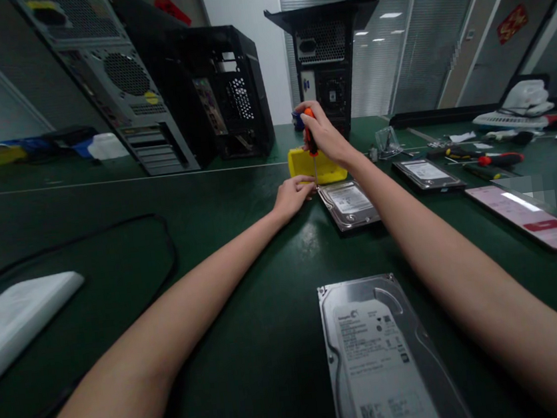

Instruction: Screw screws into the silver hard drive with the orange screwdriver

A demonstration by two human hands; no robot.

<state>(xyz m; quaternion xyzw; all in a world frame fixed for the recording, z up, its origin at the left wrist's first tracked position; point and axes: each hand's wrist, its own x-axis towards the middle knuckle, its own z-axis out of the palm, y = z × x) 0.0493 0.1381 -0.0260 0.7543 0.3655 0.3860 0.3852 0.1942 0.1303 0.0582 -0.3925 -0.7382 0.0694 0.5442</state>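
Note:
My right hand (321,134) is wrapped round the orange-and-black handle of a screwdriver (312,143), which stands upright with its shaft pointing down. Its tip meets the far left corner of a small hard drive (351,202) lying label up on the table. At that same corner is my left hand (293,197), its fingers drawn together beside the screwdriver tip; what they pinch, if anything, is too small to make out. Just behind the drive sits a yellow case (331,168), partly covered by my right hand and wrist. Closer to me lies a larger hard drive (376,359), label up.
Another small drive (428,173) and a pink phone (523,216) lie on the right, with pliers and a red-and-black screwdriver (500,159) behind. Computer cases (230,94) line the back. A white box (19,319) and black cable (168,238) are at left.

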